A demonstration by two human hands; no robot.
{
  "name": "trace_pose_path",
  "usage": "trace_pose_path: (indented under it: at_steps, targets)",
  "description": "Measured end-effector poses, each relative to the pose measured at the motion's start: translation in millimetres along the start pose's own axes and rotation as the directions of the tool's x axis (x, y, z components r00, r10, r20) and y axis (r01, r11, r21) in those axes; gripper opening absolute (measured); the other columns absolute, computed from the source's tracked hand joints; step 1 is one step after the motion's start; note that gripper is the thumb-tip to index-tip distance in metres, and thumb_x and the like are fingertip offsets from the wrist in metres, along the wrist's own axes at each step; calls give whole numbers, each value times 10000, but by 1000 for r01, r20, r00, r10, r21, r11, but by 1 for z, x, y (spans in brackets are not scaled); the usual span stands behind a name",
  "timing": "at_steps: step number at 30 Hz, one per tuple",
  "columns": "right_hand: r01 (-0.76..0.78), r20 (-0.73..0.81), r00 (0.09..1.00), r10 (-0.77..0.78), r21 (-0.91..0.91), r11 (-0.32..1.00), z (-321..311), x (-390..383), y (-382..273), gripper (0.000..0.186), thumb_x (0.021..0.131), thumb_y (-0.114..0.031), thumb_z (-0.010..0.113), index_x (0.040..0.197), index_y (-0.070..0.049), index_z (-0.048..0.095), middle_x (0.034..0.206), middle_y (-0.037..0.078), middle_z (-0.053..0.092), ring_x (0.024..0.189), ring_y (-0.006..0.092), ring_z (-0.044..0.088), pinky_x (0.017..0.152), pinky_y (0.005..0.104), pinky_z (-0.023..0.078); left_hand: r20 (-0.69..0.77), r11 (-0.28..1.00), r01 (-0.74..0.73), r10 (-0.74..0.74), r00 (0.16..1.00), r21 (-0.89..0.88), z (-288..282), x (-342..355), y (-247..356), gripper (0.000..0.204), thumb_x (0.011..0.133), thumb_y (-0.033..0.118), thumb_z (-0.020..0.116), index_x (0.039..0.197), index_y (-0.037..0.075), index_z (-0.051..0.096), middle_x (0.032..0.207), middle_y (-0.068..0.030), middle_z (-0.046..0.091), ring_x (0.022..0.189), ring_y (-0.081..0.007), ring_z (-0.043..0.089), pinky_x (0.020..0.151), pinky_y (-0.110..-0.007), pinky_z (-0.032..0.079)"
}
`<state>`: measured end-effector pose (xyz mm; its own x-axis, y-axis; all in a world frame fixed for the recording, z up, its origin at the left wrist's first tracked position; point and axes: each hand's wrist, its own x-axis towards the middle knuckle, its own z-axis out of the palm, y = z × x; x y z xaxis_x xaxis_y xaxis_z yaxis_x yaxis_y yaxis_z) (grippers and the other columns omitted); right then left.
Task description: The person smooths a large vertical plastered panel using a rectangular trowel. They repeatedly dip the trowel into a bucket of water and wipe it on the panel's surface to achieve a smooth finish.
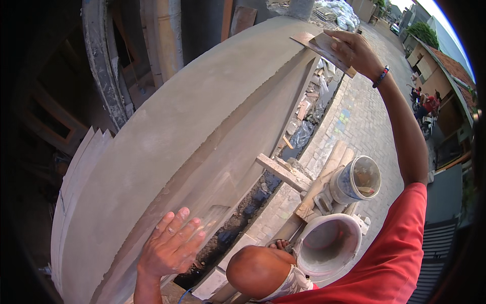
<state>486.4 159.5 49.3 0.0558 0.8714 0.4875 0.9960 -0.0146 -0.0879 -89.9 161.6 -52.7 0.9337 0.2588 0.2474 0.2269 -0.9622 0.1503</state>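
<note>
My right hand (357, 50), bent at the wrist with a beaded bracelet, grips a flat rectangular plastering float (324, 50) at the far right end of a curved band of wet grey plaster (167, 109). The float lies against the band's far edge. My left hand (172, 245) is at the lower left, fingers spread and dusted with plaster, holding nothing. It is over the smoother lower wall face (223, 172), below the ragged plaster edge; whether it touches is hard to tell.
A round basin (357, 238) and a stained bucket (349, 177) holding a tool stand beside wooden poles (329, 169). A dark ditch (238, 213) with rubble runs along the wall. My bent knee (258, 271) is near. Bamboo poles (169, 40) rise behind; people (430, 104) are down the paved street.
</note>
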Motion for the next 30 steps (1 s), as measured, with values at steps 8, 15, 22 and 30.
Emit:
trace_pose_path:
  at_steps: [8, 15, 22, 30]
  targets:
    - [-249, -205, 952, 228, -81, 965, -19, 3, 104, 376, 1002, -227, 566, 1366, -134, 592, 1134, 112, 700, 957, 153, 638, 881, 329, 503, 6, 999, -20, 20, 1000, -38, 0, 5, 1, 303, 771, 121, 669, 1074, 137, 669, 1204, -87, 684, 1322, -350, 507, 1157, -490, 313]
    - [-260, -88, 963, 253, -82, 962, 1, 7, 93, 372, 981, -200, 575, 1346, -137, 608, 1168, 165, 679, 958, 244, 656, 886, 375, 502, -3, 999, -21, 21, 1000, -44, 1, 3, -2, 305, 754, 112, 677, 1058, 141, 674, 1197, -87, 686, 1321, -348, 509, 1158, -490, 310]
    - [44, 27, 999, -46, 72, 996, -13, 1, -24, 356, 949, -236, 575, 1268, -97, 649, 1119, 197, 690, 983, 316, 672, 929, 399, 497, 30, 1000, 7, -8, 1000, 12, -3, -2, 0, 335, 767, 135, 674, 1101, 148, 687, 1224, -72, 673, 1313, -325, 518, 1170, -458, 292]
    - [-156, -287, 678, 676, 843, 514, 56, -41, 42, 610, 933, -94, 629, 1493, -69, 388, 1021, 157, 681, 871, 158, 671, 728, 281, 546, -10, 999, -18, 18, 1000, -31, 3, 2, -3, 306, 807, 148, 657, 1111, 162, 685, 1250, -66, 663, 1321, -324, 509, 1165, -457, 301]
